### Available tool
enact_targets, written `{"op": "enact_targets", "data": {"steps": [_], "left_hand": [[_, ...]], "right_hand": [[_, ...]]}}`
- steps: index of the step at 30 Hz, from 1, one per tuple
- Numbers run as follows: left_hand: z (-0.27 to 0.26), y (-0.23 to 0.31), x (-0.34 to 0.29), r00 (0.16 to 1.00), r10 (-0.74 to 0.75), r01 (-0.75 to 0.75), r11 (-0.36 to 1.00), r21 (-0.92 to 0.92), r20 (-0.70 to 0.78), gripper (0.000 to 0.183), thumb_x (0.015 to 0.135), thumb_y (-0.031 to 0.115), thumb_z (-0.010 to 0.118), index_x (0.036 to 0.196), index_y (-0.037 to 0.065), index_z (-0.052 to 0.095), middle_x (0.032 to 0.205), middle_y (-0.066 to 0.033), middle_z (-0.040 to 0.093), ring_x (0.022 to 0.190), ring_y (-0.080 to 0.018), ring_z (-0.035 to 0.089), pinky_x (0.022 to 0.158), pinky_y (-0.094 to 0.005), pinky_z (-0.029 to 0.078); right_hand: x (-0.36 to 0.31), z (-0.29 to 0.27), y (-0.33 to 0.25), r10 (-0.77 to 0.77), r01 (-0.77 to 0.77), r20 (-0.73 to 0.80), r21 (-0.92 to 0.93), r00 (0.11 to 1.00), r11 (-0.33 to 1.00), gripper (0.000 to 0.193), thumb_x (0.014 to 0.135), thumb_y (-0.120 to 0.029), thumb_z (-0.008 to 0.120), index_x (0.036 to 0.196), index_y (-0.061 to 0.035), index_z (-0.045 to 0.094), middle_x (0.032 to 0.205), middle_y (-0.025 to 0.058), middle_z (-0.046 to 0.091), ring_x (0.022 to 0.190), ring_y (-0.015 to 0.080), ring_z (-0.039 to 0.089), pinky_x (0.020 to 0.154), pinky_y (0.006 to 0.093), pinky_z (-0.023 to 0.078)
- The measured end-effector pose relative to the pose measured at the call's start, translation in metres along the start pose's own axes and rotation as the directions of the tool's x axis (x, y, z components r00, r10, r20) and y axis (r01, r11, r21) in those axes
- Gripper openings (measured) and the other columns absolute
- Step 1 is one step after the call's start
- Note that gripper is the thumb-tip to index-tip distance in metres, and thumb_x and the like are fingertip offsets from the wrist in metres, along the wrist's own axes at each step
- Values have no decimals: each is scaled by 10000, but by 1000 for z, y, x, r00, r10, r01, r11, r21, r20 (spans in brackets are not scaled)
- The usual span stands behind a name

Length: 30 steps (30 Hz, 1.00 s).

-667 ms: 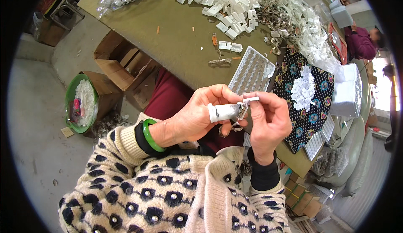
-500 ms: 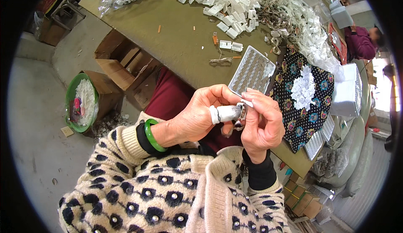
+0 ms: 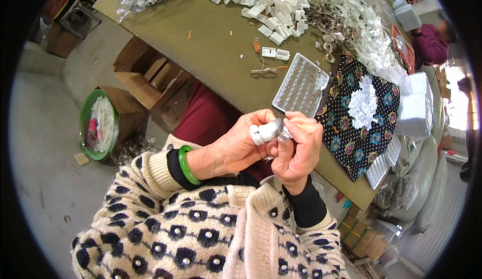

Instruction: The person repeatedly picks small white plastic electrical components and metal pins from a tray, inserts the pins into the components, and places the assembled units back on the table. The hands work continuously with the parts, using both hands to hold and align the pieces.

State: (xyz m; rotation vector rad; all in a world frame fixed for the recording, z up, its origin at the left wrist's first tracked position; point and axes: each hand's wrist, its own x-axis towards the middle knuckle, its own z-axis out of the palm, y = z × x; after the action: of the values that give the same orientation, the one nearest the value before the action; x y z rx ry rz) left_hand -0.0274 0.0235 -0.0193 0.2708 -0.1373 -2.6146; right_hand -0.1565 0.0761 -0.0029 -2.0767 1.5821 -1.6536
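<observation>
My left hand (image 3: 241, 141) is closed, with a white wrapped covering on one finger and a green bangle at the wrist. My right hand (image 3: 299, 151) is pinched against it, fingertips touching the left ones. Between them is a small white and metal part (image 3: 287, 133), mostly hidden by the fingers. Just beyond the hands, a white tray (image 3: 276, 101) lies on the table, its cells holding small grey round pieces. Two white plastic housings (image 3: 275, 53) lie beyond the tray, with a small bundle of wire (image 3: 263, 71) nearby.
White housings (image 3: 286, 8) pile up at the far side of the green table (image 3: 175, 43). Right of the tray, white slips (image 3: 362, 103) lie on a dark patterned cloth (image 3: 346, 148). Stacked trays (image 3: 415, 105) stand beyond. A green-rimmed tub (image 3: 84, 116) and cartons (image 3: 138, 80) are on the left; another person (image 3: 433, 45) is at far right.
My right hand has moved left and slightly down, closer to my left hand. The small part, its metal plainer before, is now more covered by the fingers.
</observation>
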Motion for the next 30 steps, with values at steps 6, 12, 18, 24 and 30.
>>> {"op": "enact_targets", "data": {"steps": [6, 12, 18, 24, 30], "left_hand": [[2, -1, -5, 997, -32, 37, 996, 76, -70, 150, 931, 204, 657, 1016, 95, 599, 880, 7, 643, 708, -68, 630, 574, -193, 526], [5, 3, -2, 993, 2, 12, 992, 126, -117, 150, 904, 178, 690, 954, 87, 582, 847, 16, 618, 706, -70, 605, 637, -217, 521], [4, -1, -4, 996, 20, -12, 996, 88, -84, 169, 911, 200, 687, 996, 70, 622, 924, 3, 655, 824, -87, 641, 745, -259, 555], [0, -1, -3, 990, 46, -31, 993, 115, -132, 187, 921, 210, 680, 1022, 63, 623, 931, 7, 654, 830, -86, 640, 756, -255, 556], [5, 0, -1, 985, 98, -80, 989, 126, -144, 115, 930, 168, 657, 946, 76, 590, 915, -19, 647, 802, -114, 651, 705, -269, 577]], "right_hand": [[-4, 1, -3, -29, 25, -36, -126, 999, 992, 247, 902, -108, 634, 1083, 52, 582, 845, 154, 546, 781, 334, 575, 755, 468, 526], [2, 1, -9, 96, -99, -52, -57, 994, 993, 239, 890, -82, 650, 1077, 51, 585, 847, 164, 551, 765, 315, 561, 728, 410, 506], [6, 3, -8, 90, -92, -78, -24, 993, 995, 213, 896, -75, 659, 1052, 56, 595, 891, 173, 584, 779, 318, 596, 667, 369, 503], [1, 3, -7, 114, -115, -10, -129, 993, 985, 252, 898, -68, 647, 1100, 72, 595, 949, 201, 599, 820, 336, 612, 703, 389, 512], [0, -2, -15, 393, -393, 53, 250, 918, 885, 253, 910, 4, 548, 1150, 58, 611, 1101, 190, 624, 977, 284, 624, 866, 351, 494]]}}
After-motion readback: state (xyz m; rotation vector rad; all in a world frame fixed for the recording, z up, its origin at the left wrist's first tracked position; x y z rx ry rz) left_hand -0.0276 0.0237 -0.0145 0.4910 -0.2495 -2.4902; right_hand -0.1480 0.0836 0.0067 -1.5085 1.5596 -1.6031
